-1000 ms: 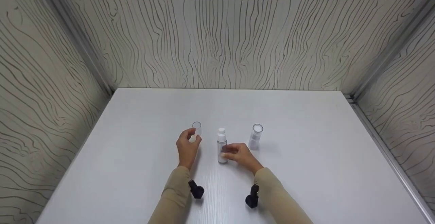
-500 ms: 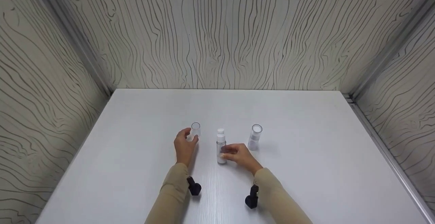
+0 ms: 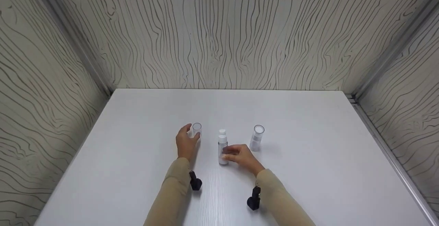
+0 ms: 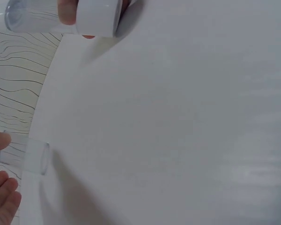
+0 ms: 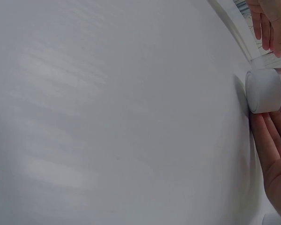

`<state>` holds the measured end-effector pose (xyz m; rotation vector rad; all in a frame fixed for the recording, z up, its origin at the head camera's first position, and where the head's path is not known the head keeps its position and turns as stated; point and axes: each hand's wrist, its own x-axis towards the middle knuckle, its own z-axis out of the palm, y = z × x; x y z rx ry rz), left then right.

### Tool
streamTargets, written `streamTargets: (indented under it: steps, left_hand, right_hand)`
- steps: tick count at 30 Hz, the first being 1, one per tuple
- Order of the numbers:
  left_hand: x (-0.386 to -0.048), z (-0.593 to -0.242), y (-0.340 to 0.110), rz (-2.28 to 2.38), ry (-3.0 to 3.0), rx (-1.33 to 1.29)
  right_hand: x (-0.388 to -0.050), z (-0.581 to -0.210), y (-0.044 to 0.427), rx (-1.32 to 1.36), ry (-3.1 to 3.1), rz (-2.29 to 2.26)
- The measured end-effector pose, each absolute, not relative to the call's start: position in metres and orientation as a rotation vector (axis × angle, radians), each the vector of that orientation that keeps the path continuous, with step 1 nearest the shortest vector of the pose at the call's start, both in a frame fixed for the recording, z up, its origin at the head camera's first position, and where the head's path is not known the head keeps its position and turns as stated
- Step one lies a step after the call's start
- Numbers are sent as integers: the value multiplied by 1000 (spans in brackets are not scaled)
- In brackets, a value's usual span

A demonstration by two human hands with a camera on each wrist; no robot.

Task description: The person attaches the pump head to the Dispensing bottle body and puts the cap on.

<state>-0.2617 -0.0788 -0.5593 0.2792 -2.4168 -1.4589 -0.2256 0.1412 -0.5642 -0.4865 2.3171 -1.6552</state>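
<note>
A small pump bottle with a white top and a clear body (image 3: 222,139) stands upright in mid-table. My right hand (image 3: 244,156) grips its lower body from the right side, partly covering it; its white base (image 5: 264,91) shows in the right wrist view. To the left stands a clear, hollow cap (image 3: 197,127), with the rim up. My left hand (image 3: 185,144) is beside it, thumb and fingers spread to either side. In the left wrist view the thumb (image 4: 0,139) overlaps the cap's edge; whether it touches is unclear.
Another clear and white container (image 3: 256,139) with a round rim stands to the right of the pump bottle, just beyond my right hand. The white tabletop (image 3: 308,150) ends at wood-patterned walls (image 3: 219,40) at the back and sides.
My left hand has shifted slightly forward, and its fingers have spread around the clear cap. The right hand keeps its hold on the pump bottle, which stays in place.
</note>
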Motion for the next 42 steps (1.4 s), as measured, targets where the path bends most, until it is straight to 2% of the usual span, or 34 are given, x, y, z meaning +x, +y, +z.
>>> streamTargets:
  steps: [10, 29, 42]
  left_hand:
    - [-271, -562, -77, -1434, -2494, 251]
    - [-265, -557, -77, -1554, -2478, 313]
    - [-255, -552, -75, -1577, -2295, 110]
  right_hand:
    - [-226, -562, 135, -352, 2342, -1591]
    - [-223, -557, 133, -440, 2362, -1599]
    - [-224, -563, 133, -385, 2385, -1589]
